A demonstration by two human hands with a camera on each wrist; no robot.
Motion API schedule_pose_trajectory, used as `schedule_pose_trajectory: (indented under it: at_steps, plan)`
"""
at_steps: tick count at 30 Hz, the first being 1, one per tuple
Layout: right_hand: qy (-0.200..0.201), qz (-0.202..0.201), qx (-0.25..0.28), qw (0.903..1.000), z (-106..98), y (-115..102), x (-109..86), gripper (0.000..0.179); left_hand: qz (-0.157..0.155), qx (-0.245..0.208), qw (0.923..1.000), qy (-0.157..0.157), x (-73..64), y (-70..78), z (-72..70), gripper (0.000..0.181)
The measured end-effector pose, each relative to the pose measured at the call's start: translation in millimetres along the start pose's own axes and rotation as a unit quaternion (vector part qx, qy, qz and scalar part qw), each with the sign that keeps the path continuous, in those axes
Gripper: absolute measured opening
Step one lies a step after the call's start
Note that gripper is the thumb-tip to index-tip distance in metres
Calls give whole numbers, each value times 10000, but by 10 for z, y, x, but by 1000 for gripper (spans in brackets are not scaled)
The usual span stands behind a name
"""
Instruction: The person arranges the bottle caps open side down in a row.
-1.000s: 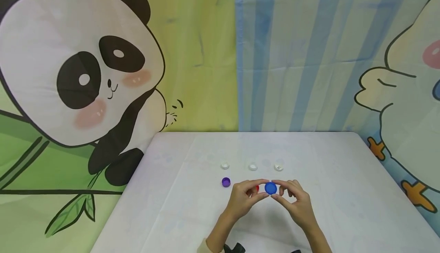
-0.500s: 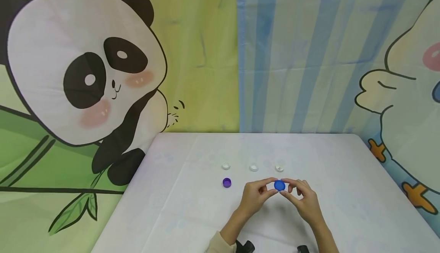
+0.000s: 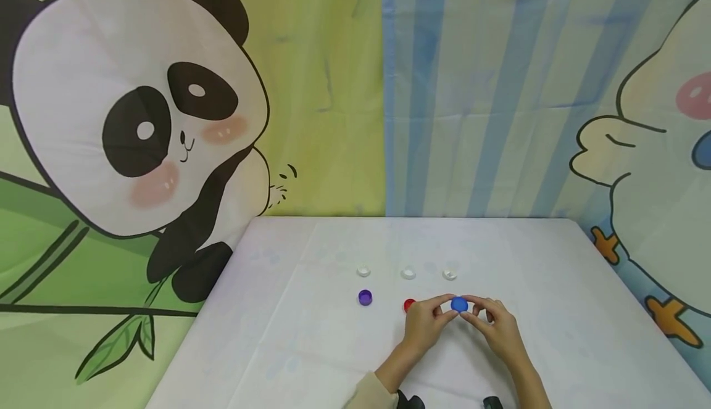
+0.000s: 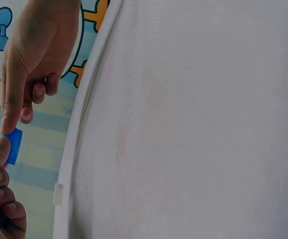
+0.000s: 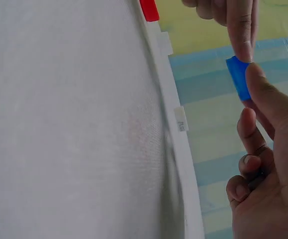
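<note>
Both my hands hold one round blue cap [image 3: 459, 304] just above the table's near half. My left hand [image 3: 423, 327] pinches its left side between thumb and index finger. On the right side, my right hand [image 3: 502, 330] pinches it in the same way. In the left wrist view the blue cap [image 4: 14, 146] appears edge-on between the fingers; the right wrist view shows the cap [image 5: 238, 78] from its side too. A red cap [image 3: 408, 303] lies on the table just beyond the left hand, partly hidden by it.
A purple cap [image 3: 365, 298] lies open side up to the left. Behind stand three small white round pieces: left [image 3: 363, 271], middle [image 3: 408, 272], right [image 3: 450, 274]. They rest on a white-covered table [image 3: 300, 335] with printed curtains behind.
Both hands have moved to the right with the blue cap, which now looks more oval, tilted away from a face-on view. The red cap, hidden half a second ago, shows beside the left hand.
</note>
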State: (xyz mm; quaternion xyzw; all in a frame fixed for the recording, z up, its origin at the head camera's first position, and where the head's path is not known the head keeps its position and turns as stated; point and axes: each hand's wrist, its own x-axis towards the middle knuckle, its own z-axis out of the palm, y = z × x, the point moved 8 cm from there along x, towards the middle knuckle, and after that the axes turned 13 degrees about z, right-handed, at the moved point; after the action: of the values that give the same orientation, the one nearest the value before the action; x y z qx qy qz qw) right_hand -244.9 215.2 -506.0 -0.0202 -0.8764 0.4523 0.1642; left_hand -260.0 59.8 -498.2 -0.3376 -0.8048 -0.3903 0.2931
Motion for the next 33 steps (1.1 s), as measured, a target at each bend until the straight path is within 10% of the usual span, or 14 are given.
schedule_pose_trajectory:
  at_steps: [12, 33]
  plan:
    - [-510, 272, -600, 9965, 226, 300, 44, 30, -974, -139, 9943, -418, -173, -244, 268, 26]
    - [-554, 236, -1136, 9917, 272, 316, 51, 33, -1351, 1094, 9773, -1212, -148, -252, 385, 27]
